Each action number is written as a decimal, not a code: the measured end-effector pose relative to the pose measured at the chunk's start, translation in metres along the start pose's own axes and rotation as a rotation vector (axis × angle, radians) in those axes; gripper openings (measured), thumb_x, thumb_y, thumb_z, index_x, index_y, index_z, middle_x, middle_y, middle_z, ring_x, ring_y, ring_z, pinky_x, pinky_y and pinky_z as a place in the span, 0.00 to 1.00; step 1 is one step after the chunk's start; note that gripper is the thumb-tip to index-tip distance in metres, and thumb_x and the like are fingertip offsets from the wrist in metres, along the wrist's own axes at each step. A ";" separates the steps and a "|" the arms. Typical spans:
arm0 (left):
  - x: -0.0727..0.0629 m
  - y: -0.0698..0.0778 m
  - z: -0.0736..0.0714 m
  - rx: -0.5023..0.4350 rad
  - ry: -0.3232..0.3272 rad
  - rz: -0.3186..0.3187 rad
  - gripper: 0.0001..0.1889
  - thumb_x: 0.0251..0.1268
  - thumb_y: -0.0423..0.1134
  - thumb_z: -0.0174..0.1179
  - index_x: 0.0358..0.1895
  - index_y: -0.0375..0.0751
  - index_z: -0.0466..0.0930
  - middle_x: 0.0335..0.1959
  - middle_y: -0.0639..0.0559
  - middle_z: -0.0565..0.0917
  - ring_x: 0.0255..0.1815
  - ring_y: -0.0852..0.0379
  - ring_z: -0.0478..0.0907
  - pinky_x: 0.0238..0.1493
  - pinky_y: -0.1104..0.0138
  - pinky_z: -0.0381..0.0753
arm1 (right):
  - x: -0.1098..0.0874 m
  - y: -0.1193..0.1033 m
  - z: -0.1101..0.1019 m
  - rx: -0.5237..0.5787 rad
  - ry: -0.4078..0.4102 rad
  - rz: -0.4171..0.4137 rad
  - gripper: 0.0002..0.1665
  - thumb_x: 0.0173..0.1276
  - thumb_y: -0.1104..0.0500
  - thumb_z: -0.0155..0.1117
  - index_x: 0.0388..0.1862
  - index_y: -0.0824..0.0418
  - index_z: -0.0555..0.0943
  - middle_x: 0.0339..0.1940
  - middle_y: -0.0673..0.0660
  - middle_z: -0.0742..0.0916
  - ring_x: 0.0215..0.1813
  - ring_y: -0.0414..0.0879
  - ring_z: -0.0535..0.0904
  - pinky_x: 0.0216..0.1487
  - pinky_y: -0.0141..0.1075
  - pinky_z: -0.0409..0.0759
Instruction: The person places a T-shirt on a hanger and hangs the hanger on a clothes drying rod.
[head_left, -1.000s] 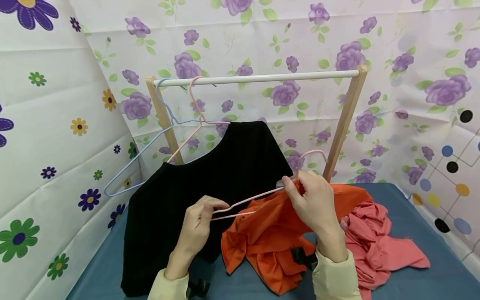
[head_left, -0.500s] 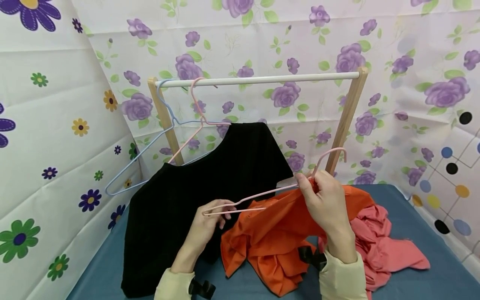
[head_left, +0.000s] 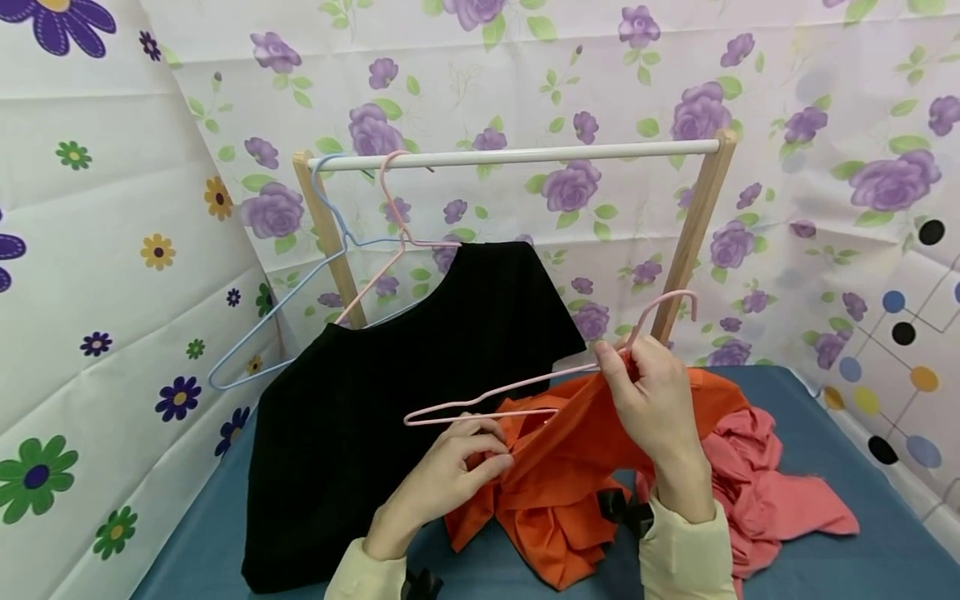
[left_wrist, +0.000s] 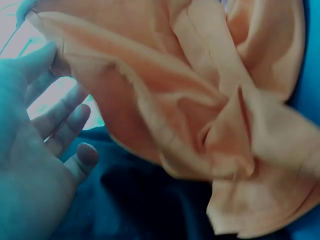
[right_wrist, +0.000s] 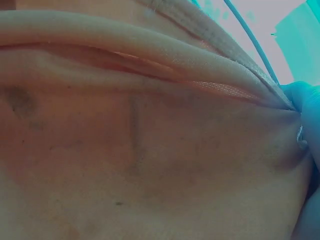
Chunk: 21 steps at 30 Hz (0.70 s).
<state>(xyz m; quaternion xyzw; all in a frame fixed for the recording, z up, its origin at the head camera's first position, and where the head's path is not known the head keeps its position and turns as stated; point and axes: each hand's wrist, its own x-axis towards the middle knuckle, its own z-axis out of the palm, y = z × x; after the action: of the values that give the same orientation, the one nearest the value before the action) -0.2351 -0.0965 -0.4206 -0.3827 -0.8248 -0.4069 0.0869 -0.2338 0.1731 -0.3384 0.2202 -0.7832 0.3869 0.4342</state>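
My right hand (head_left: 660, 400) grips the pink hanger (head_left: 480, 402) near its neck, together with a bunched part of the orange shirt (head_left: 570, 450). The hanger's hook points up and right, and its left end sticks out bare of the cloth. Part of its right side is hidden in the shirt. My left hand (head_left: 453, 471) is at the shirt's left edge, just below the bare hanger end. In the left wrist view its fingers (left_wrist: 70, 125) are spread and loosely bent at the cloth's border. The right wrist view is filled by stretched orange fabric (right_wrist: 175, 150).
A wooden rack with a white rail (head_left: 525, 156) stands behind. From it hang an empty blue hanger (head_left: 273, 312) and a black shirt (head_left: 405, 400) on another pink hanger (head_left: 390, 200). A crumpled coral-pink garment (head_left: 780, 500) lies right on the blue table (head_left: 202, 525).
My left hand has let go of the hanger's left end and moved right and down to the orange shirt's edge. My right hand, with hanger and shirt, has shifted slightly right.
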 end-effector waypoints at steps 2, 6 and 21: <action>-0.001 0.000 -0.003 0.079 -0.023 -0.016 0.11 0.71 0.52 0.58 0.37 0.54 0.86 0.48 0.59 0.78 0.53 0.60 0.70 0.55 0.59 0.72 | 0.000 0.001 -0.001 0.007 0.006 -0.002 0.15 0.75 0.54 0.58 0.27 0.57 0.77 0.21 0.48 0.71 0.23 0.41 0.65 0.26 0.33 0.61; -0.002 -0.003 -0.010 0.187 -0.033 -0.021 0.12 0.71 0.56 0.56 0.35 0.58 0.85 0.42 0.65 0.78 0.49 0.64 0.71 0.51 0.62 0.73 | -0.001 0.005 -0.003 -0.002 0.029 -0.002 0.18 0.76 0.51 0.56 0.27 0.59 0.77 0.21 0.49 0.71 0.23 0.42 0.65 0.27 0.33 0.60; -0.015 -0.011 -0.061 0.360 0.276 0.140 0.03 0.63 0.38 0.67 0.36 0.51 0.82 0.32 0.65 0.78 0.38 0.63 0.72 0.40 0.67 0.74 | -0.002 0.018 -0.013 -0.105 0.016 0.074 0.20 0.74 0.55 0.59 0.20 0.54 0.72 0.16 0.49 0.68 0.19 0.42 0.62 0.24 0.33 0.58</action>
<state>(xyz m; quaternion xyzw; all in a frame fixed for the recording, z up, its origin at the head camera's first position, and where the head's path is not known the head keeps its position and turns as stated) -0.2433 -0.1544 -0.3940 -0.3581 -0.8358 -0.2946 0.2938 -0.2384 0.1945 -0.3436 0.1648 -0.8065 0.3629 0.4367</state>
